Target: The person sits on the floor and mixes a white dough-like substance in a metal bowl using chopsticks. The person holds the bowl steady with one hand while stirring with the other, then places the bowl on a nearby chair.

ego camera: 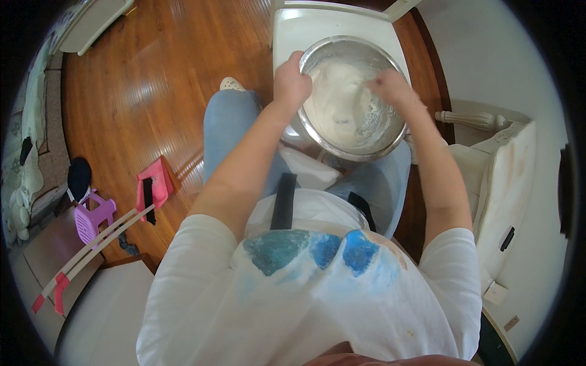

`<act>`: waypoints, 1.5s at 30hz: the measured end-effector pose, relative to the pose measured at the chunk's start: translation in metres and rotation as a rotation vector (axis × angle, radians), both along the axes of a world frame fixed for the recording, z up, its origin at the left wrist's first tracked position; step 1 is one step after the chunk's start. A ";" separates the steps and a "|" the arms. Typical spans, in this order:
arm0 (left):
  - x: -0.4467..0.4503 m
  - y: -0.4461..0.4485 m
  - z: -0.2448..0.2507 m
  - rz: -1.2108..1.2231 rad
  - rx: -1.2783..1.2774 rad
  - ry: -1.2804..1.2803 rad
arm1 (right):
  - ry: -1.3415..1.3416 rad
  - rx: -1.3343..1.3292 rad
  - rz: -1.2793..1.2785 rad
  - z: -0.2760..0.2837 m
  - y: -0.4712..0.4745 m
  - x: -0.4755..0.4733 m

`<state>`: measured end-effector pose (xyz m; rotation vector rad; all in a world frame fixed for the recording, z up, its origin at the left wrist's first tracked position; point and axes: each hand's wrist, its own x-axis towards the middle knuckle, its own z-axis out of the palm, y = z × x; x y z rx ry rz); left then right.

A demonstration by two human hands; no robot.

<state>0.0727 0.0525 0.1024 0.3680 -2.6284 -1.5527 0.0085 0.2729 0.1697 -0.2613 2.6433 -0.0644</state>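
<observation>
A wide stainless steel mixing bowl (392, 145) stands before me, overlapping the seat of a white chair (293, 29). My left hand (293, 82) grips its left rim, thumb toward the inside. White flour (336, 98) fills much of the bowl, with clumpy, stirred patches and smears on the right-hand wall. Over the right part of the bowl is my right hand (393, 89), its fingers curled and blurred by motion. Whether a thin utensil is held in it, I cannot tell.
Below the bowl, between my knees, is a white object (309, 169), partly hidden. A white carved chair (485, 183) stands close on my right by the wall. To the left are a pink dustpan (155, 185) with a broom, and a purple plastic stool (94, 215).
</observation>
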 end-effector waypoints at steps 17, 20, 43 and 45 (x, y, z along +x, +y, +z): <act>-0.018 0.002 -0.007 0.003 0.050 -0.045 | 0.152 0.148 0.465 0.003 -0.070 0.105; -0.017 -0.002 0.002 -0.020 0.069 -0.051 | 0.050 0.102 0.549 0.034 -0.044 0.128; -0.014 0.004 0.006 -0.023 0.092 -0.044 | 0.094 0.205 -0.062 0.007 0.018 0.007; -0.014 0.007 0.009 -0.005 0.105 -0.026 | 0.060 0.280 -0.025 0.011 0.032 0.022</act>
